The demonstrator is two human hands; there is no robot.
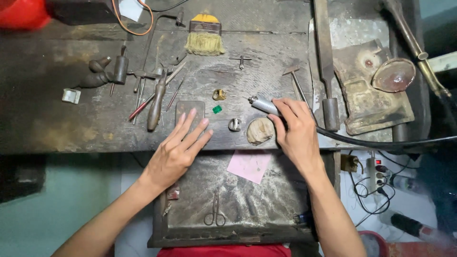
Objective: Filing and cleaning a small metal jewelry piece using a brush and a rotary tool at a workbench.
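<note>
Two hands are working over a dark, worn workbench (pixel 266 43), with an open metal drawer (pixel 190 209) lying near the person below its edge. The right hand (pixel 296 128) is closing its fingers around a silver rotary handpiece (pixel 261 104), whose black cable (pixel 381 142) is running off to the right; the tip is pointing left and far, touching nothing. The left hand (pixel 177 150) is lying open and flat, holding nothing, its fingertips resting at the near edge of a small dark slab (pixel 189 112). Just right of that slab a small green stone (pixel 217 109) is lying loose, with a yellow ring (pixel 219 94) farther off and a silver ring (pixel 234 124) nearer, beside a tan lump (pixel 260 130) at the right hand. For good control, it is judged best to be keeping the handpiece gripped near its nose, the cable trailing slack and clear of the rings, and the free hand steadying the piece well apart from the tip
</note>
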